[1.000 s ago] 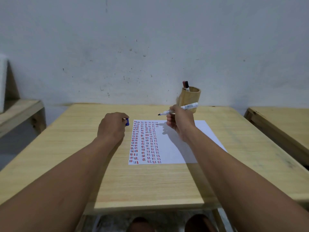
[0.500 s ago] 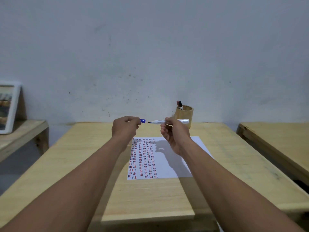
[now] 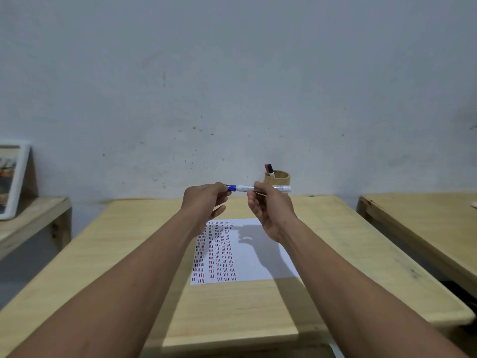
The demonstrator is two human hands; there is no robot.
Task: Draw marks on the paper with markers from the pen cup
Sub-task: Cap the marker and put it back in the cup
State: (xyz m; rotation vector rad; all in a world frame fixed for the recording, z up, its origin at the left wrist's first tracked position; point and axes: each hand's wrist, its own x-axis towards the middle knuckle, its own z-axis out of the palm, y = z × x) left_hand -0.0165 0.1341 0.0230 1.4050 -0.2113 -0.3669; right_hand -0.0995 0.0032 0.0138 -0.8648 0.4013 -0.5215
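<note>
Both hands are raised together above the light wooden worktop. The left hand pinches the blue cap on the white-barrelled marker, gripped level by the right hand. The white paper sheet with red and dark dashes lies below them; the round wooden pen cup stands just beyond the right hand.

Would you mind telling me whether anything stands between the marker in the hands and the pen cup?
Nothing visible does. The marker is held level above the table, right in front of the pen cup, whose opening has room beside the two markers inside.
</note>
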